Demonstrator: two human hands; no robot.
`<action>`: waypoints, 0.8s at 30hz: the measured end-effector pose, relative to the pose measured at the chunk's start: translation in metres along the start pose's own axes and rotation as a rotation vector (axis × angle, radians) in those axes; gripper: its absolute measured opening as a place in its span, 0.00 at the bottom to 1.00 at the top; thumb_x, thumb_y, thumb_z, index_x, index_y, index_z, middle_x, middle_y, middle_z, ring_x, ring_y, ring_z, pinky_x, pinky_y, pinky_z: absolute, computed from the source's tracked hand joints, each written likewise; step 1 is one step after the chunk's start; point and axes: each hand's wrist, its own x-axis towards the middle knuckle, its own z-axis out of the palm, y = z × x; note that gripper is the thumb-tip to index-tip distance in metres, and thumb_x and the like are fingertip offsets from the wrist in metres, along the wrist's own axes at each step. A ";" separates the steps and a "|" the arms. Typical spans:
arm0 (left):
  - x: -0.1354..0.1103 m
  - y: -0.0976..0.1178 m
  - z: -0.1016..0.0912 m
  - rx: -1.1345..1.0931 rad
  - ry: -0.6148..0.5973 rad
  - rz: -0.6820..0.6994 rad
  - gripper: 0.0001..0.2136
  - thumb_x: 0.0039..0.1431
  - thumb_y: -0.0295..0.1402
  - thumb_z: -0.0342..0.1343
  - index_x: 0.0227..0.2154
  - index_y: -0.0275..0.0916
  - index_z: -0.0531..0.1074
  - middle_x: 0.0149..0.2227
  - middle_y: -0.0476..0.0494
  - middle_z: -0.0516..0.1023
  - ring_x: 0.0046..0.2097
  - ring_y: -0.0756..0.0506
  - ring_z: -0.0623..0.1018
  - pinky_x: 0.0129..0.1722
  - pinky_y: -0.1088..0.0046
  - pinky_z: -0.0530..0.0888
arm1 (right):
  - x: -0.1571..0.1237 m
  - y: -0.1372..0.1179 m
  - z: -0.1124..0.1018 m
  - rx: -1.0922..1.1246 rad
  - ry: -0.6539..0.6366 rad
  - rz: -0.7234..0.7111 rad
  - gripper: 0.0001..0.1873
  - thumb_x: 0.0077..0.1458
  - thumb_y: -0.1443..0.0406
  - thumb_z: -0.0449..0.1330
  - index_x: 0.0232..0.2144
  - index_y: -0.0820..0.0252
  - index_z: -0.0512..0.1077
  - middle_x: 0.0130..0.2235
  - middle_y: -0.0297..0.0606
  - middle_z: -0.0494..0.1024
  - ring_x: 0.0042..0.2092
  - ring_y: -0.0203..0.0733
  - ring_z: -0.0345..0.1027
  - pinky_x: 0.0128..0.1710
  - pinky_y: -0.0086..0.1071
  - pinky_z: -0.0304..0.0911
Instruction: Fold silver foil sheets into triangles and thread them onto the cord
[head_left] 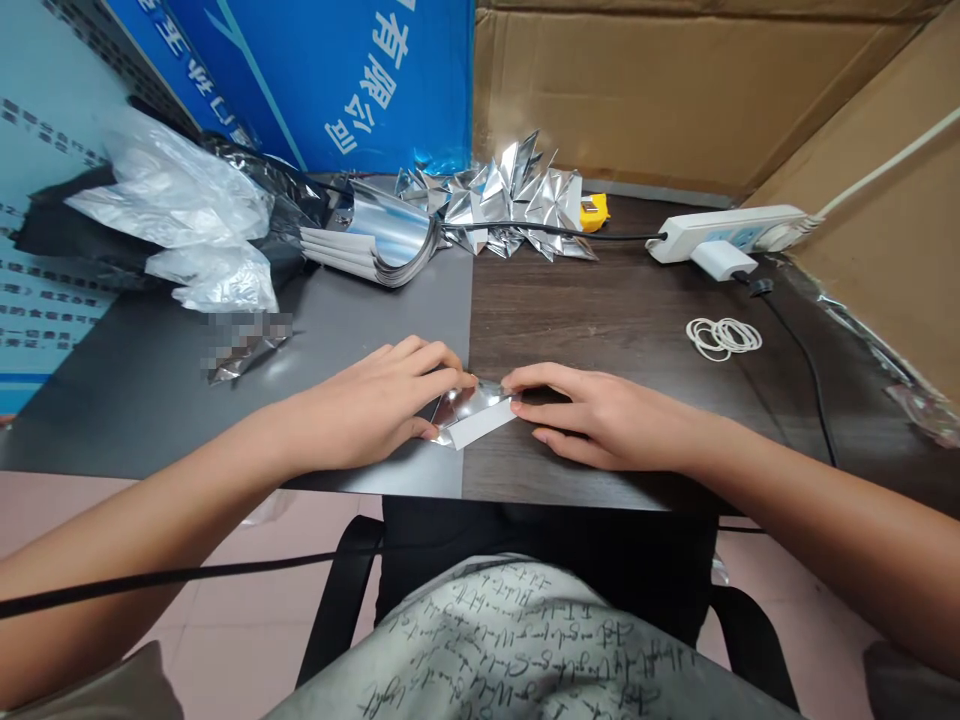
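Note:
A small folded sheet of silver foil with a white backing [484, 423] lies near the front edge of the table. A white flap of it is turned up along the side nearest me. My left hand [394, 400] grips its left part, thumb at the lower left corner and fingers on the upper edge. My right hand [592, 412] holds the right end with the tips of its fingers, its thumb a little apart from the sheet. The fingertips hide both ends of the sheet.
Behind are a stack of curled foil sheets [382, 240], folded foil pieces [517, 200] and a yellow tape measure [594, 212]. Plastic bags [187, 200] lie left. At right are a power strip [731, 232], white rubber bands [724, 338] and a black cable [806, 370]. Cardboard [675, 90] walls the back.

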 end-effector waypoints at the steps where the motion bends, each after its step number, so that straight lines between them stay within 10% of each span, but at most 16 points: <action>1: -0.001 0.001 0.001 -0.007 0.014 -0.014 0.17 0.62 0.31 0.60 0.53 0.44 0.69 0.51 0.45 0.72 0.50 0.42 0.70 0.48 0.67 0.66 | -0.001 0.000 0.001 0.001 0.002 0.001 0.15 0.66 0.69 0.53 0.52 0.64 0.73 0.62 0.52 0.67 0.59 0.48 0.67 0.57 0.44 0.71; 6: -0.010 0.007 0.010 0.083 0.153 0.026 0.03 0.66 0.32 0.57 0.41 0.44 0.74 0.41 0.47 0.75 0.42 0.44 0.71 0.42 0.67 0.63 | 0.001 0.000 0.000 0.093 -0.008 -0.040 0.13 0.65 0.69 0.54 0.48 0.66 0.75 0.56 0.50 0.75 0.59 0.50 0.66 0.57 0.46 0.70; 12: -0.025 0.019 0.020 0.242 0.297 0.133 0.13 0.69 0.22 0.48 0.39 0.43 0.77 0.39 0.49 0.80 0.41 0.45 0.73 0.45 0.65 0.63 | -0.003 -0.009 0.002 0.088 0.001 0.008 0.14 0.66 0.69 0.55 0.50 0.65 0.75 0.55 0.48 0.77 0.57 0.50 0.67 0.57 0.47 0.69; 24: -0.045 0.041 0.042 0.239 0.369 0.152 0.12 0.67 0.41 0.58 0.41 0.36 0.75 0.45 0.41 0.82 0.48 0.41 0.77 0.43 0.64 0.69 | -0.023 -0.043 0.011 0.125 0.102 0.074 0.13 0.62 0.64 0.64 0.48 0.61 0.75 0.51 0.48 0.79 0.55 0.50 0.72 0.54 0.48 0.72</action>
